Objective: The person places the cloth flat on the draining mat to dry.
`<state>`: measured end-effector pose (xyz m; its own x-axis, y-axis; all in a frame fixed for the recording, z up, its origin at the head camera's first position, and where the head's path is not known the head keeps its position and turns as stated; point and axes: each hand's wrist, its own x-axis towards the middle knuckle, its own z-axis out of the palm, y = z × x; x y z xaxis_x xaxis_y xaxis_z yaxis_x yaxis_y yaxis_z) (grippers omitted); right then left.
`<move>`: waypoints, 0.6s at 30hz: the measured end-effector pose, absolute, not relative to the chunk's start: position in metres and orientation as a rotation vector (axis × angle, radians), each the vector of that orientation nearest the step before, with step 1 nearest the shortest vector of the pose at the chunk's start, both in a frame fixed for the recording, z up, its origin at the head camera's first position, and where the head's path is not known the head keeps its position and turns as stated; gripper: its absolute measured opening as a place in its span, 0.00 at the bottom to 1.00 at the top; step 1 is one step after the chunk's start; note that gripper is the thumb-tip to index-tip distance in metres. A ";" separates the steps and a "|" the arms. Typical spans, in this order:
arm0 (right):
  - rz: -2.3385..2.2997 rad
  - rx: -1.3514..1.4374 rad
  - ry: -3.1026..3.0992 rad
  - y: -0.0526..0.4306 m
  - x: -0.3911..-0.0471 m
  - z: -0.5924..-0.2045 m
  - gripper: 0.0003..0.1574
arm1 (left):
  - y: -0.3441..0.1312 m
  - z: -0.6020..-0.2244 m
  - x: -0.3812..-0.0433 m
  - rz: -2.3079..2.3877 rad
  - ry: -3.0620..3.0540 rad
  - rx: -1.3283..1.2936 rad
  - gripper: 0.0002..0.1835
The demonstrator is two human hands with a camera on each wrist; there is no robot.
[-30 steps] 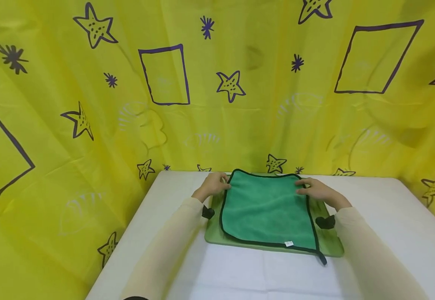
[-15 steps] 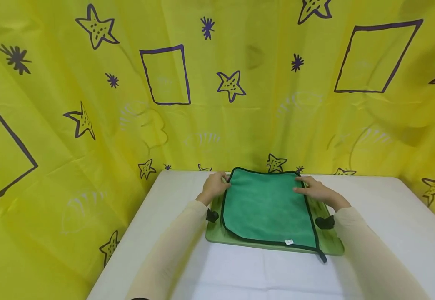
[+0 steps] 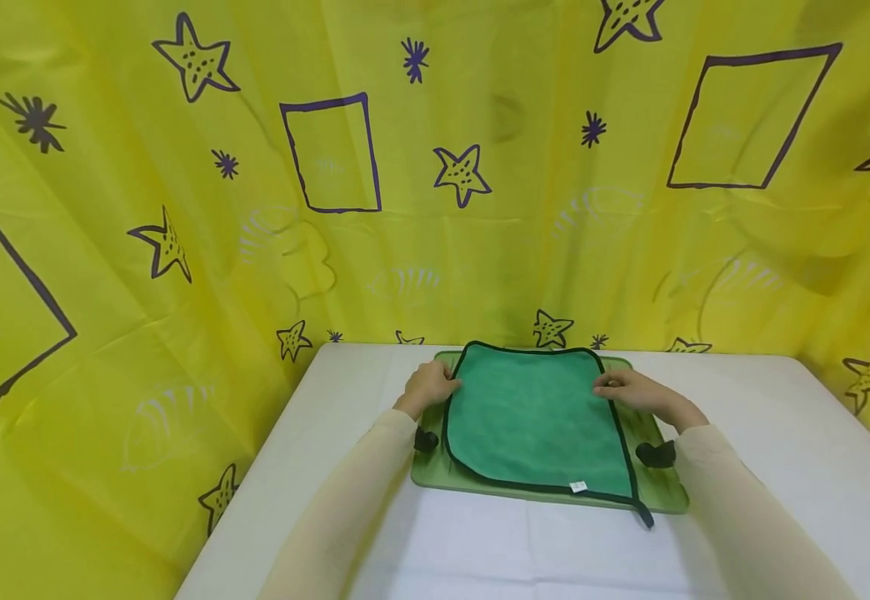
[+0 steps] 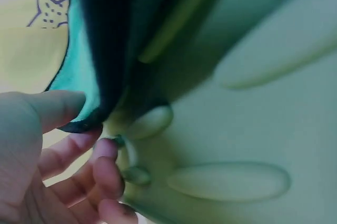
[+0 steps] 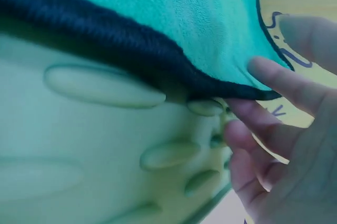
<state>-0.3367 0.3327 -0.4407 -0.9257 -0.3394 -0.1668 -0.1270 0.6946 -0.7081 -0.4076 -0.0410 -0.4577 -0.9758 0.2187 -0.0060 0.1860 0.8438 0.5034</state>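
A green towel (image 3: 536,417) with black edging, a small white label and a corner loop covers most of a green tray-like board (image 3: 435,477). Raised ovals mark the board in both wrist views. At the towel's far left edge is my left hand (image 3: 427,385); in the left wrist view its thumb (image 4: 63,105) lies over the black edging, with a finger underneath. My right hand (image 3: 639,393) holds the far right edge. In the right wrist view one finger (image 5: 287,83) rests on the towel's upper face and others are below the edging.
The board stands on a white table (image 3: 472,542). Behind and left hangs a yellow curtain (image 3: 405,250) with drawn stars and squares. Dark wrist-worn pieces (image 3: 656,454) sit close over the board's sides.
Both hands have come slightly down and toward the near side along the towel's side edges. The towel's far edge rose a little, then lowered, and its surface creases have smoothed out.
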 end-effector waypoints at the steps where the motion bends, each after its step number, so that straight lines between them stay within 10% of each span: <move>1: -1.068 -0.376 2.605 0.334 -0.335 -0.441 0.31 | -0.042 -0.458 -0.406 0.793 2.950 0.331 0.23; 8: -1.122 -0.393 2.548 0.344 -0.310 -0.447 0.27 | -0.049 -0.460 -0.378 0.808 2.984 0.389 0.11; 18: -1.170 -0.448 2.447 0.346 -0.278 -0.450 0.20 | -0.056 -0.463 -0.344 0.951 2.853 0.414 0.29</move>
